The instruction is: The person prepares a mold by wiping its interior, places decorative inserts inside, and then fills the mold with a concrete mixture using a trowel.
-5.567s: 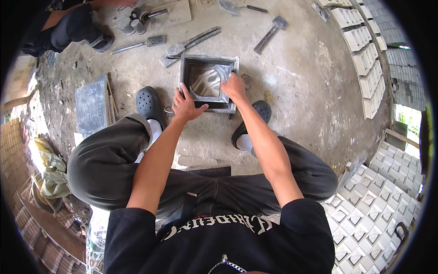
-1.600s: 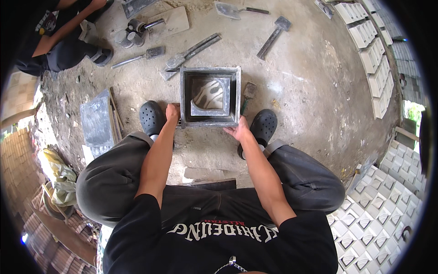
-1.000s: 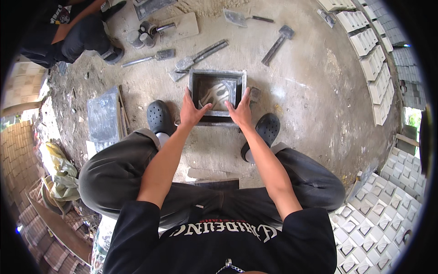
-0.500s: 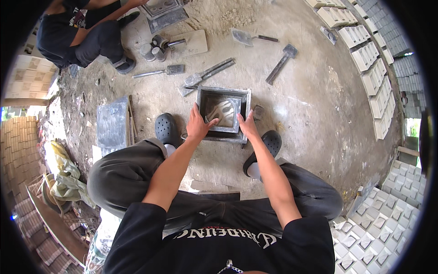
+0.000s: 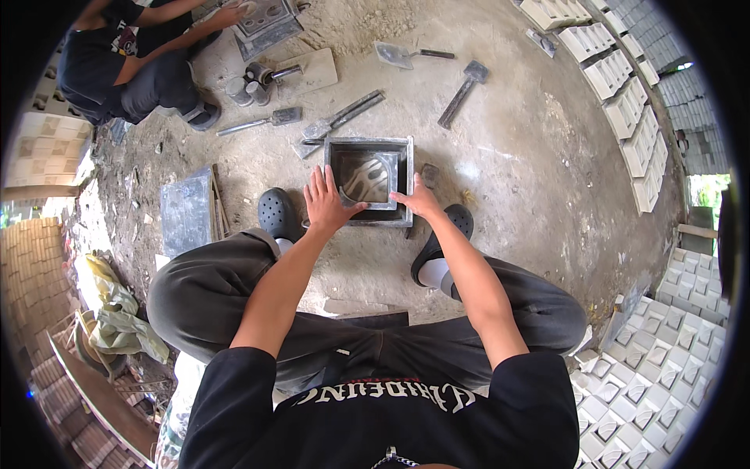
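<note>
A workshop: hand tools (image 5: 394, 55) lie on bare floor (image 5: 516, 156) beyond the hands (image 5: 328, 207), pale moulded blocks (image 5: 609, 73) rowed to their right.

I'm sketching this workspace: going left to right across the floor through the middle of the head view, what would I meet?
Grey board, left clog, dark square box, right clog, white blocks.

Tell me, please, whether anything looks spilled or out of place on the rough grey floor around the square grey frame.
Loose tan, sandy-looking material lies scattered on the floor beyond the grey-bladed, dark-handled trowel; it looks spilled, though it may be there on purpose.
</note>
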Demonstrator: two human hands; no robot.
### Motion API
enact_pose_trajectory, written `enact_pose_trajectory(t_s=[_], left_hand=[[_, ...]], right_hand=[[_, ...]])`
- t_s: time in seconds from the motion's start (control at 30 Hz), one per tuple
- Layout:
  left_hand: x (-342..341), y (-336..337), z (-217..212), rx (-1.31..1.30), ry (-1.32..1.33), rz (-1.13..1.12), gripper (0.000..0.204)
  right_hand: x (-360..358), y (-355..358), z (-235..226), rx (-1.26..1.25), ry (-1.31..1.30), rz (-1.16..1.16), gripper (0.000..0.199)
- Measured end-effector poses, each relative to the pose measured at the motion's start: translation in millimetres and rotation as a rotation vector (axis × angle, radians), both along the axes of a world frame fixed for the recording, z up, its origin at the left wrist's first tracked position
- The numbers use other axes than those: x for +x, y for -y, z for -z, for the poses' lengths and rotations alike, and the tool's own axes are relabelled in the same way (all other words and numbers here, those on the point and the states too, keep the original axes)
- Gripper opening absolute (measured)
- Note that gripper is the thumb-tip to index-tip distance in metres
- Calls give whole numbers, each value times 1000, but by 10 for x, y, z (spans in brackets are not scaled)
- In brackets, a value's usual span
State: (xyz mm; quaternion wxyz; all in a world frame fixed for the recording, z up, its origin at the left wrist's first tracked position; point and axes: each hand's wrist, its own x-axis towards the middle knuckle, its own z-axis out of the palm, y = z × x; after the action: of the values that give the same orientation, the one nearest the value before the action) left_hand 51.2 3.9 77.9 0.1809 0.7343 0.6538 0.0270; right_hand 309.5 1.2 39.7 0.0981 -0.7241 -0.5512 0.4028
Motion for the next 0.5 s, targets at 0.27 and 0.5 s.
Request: enact_pose_trajectory(t_s=[0.27, 0.5], left_hand=[[39, -236, 167, 227, 49, -28, 109], [86, -834, 224, 377, 98, -13, 88]], right_hand=[[24, -444, -117, -11, -47, 231, 97], [29, -670, -173, 190, -78, 30, 94]])
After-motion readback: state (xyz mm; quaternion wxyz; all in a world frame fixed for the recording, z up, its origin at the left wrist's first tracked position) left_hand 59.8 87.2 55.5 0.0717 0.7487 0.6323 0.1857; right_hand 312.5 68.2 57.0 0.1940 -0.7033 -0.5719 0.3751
